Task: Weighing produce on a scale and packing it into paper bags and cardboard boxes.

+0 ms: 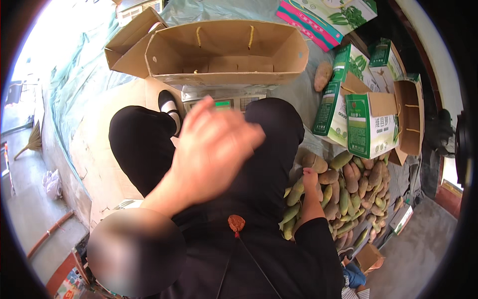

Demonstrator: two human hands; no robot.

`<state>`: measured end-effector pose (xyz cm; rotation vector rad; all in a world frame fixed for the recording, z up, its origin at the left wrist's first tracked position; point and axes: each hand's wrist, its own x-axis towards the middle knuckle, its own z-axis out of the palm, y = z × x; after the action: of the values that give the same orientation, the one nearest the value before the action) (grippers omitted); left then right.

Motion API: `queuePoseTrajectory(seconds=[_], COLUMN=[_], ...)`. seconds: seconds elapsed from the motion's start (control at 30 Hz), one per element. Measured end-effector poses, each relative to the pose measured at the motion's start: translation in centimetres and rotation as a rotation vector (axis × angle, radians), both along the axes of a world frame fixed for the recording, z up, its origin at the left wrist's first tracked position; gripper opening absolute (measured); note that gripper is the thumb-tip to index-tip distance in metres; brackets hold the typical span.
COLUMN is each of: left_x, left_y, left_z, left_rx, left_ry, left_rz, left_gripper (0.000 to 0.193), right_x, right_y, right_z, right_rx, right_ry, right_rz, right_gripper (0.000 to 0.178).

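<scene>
My left hand [211, 147] is raised in front of my lap, above the scale and my dark trousers. Motion smears its fingers, and I see nothing held in it. On the right, my right hand [309, 177] reaches down to a heap of radishes [351, 179], some green and some reddish brown. It is closed against a brown radish [315, 161] at the heap's upper left, with most of its fingers hidden. Ahead of me, a long open carton [229, 77] with yellow cord handles rests on a scale [221, 104] with a green display.
Several green and white cartons [371, 124] stand at the right behind the heap. A single radish [323, 75] lies beside them on the plastic sheet [199, 10]. A second brown carton [133, 42] sits left of the long one. At the far left are a broom [32, 139] and a white bag [52, 184].
</scene>
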<state>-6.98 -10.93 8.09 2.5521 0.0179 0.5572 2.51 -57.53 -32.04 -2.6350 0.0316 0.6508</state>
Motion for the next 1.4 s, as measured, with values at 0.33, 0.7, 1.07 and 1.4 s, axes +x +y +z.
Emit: queuePoseTrajectory(seconds=[0.33,0.7,1.07,1.4], left_x=[5.3,4.4,3.9,4.0], left_y=[7.3,8.2,8.2,8.3], left_z=[-11.3,-12.2,-13.0,-13.0], left_rx=[0.287,0.349,0.327,0.323], left_ry=[0.258,0.565,0.441,0.374], left_rz=[0.445,0.442,0.426,0.428], left_gripper=[0.036,0.013,0.019,0.013], right_x=[-1.7,3.4,12.0,13.5], right_y=[1.3,5.0,24.3,43.1], right_z=[4.2,16.2,42.6,44.4], right_rx=[0.596,0.619,0.882,1.197], right_ry=[0.132,-0.114,-0.448,-0.117], right_rz=[-0.671,-0.541,0.225,0.596], right_gripper=[0.025,0.02,0.009,0.019])
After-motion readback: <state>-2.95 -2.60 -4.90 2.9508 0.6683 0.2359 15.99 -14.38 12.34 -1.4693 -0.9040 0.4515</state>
